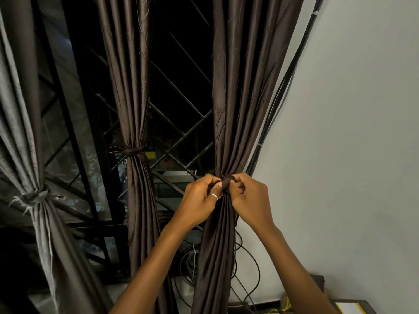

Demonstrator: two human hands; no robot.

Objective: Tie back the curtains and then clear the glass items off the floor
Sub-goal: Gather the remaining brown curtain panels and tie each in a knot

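With my left hand [199,198] and right hand [248,197] both curled tight and pinching the dark tie band [226,180] at the gathered waist of the right-hand curtain [235,109] beside the wall [351,132], I should pull both ends evenly, keeping the pleats bunched while the knot cinches.

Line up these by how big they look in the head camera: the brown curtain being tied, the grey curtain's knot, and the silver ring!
1. brown curtain, by far the largest.
2. grey curtain's knot.
3. silver ring, smallest, even though it sits nearer the camera than the knot.
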